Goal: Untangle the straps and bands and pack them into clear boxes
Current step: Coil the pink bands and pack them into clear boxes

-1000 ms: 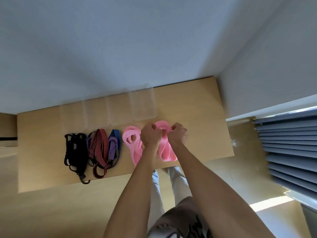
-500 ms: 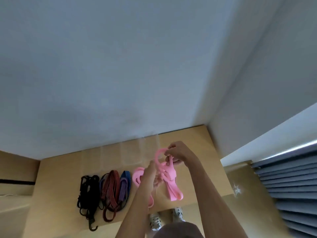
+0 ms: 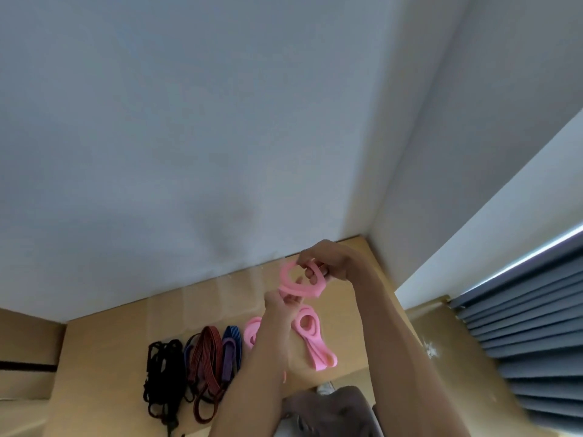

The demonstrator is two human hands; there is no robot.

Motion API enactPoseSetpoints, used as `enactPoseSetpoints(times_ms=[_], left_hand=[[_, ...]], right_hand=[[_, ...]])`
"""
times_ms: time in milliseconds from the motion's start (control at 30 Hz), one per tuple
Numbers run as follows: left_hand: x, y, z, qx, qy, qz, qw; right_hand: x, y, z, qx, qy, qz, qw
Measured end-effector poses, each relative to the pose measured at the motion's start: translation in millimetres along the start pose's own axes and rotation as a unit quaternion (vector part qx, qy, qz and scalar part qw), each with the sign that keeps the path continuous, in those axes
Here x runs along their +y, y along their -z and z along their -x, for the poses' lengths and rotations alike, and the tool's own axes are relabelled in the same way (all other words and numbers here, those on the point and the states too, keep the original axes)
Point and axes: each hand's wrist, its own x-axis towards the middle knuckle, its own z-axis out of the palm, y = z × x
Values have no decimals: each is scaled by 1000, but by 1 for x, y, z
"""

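Step in hand: untangling. Right hand (image 3: 328,263) and left hand (image 3: 280,305) both pinch a pink band (image 3: 299,287), lifted above the counter (image 3: 104,348); further pink loops (image 3: 310,335) lie below it. Next move likely calls for pulling one loop free. Clear boxes (image 3: 202,304), behind the bands, appear empty; hard to confirm.

Four clear boxes (image 3: 202,307), two hands (image 3: 328,263).
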Motion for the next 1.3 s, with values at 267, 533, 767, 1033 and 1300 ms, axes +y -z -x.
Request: enactPoseSetpoints(times_ms=[267, 533, 767, 1033, 1300], left_hand=[[15, 19, -108, 68, -115, 98, 986], [30, 15, -155, -20, -82, -19, 996], [14, -1, -147, -83, -91, -326, 937], [44, -30, -133, -180, -211, -346, 896], [60, -37, -119, -191, -243, -391, 867]], right_hand=[[22, 3, -8, 27, -20, -9, 999], [32, -4, -15, 11, 18, -22, 1000], [42, -8, -34, 106, 130, -106, 980], [18, -11, -31, 226, 244, -249, 910], [-10, -14, -21, 229, 266, -304, 886]])
